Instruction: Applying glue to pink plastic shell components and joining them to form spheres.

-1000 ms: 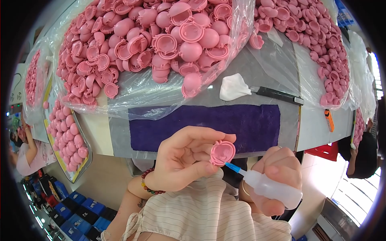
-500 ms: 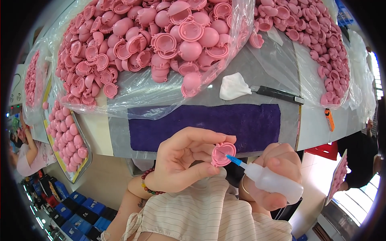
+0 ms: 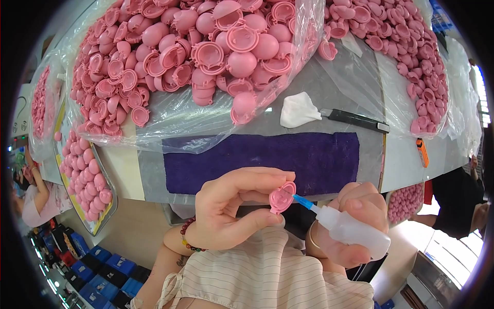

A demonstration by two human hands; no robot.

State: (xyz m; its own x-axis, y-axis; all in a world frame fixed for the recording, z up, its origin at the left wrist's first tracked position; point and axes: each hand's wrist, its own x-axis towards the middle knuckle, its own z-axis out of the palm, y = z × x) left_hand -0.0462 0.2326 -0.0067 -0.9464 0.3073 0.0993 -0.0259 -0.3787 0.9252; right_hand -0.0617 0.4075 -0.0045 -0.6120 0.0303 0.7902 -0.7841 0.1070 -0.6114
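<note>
A worker bends over a grey bench, a pink cup pinched upright between the thumb and fingertips of the left hand, hollow turned toward the bottle. The right hand is wrapped firmly around that bottle, its blue nozzle aimed at the cup's rim above the near edge of a purple cloth; whether tip and rim touch, I cannot tell, nor can I see any drop inside.

One cup, then, looks midway through its turn. By my judgement most of the work is left: a big heap of loose pieces spills over a clear bag ahead, with another heap off to the right. A tray at left carries rounded pink pieces, though whether those are finished does not show.

Nothing can be read from here: the bottle shows no label, and any marks on the orange cutter or the black handle are too small to make out
</note>
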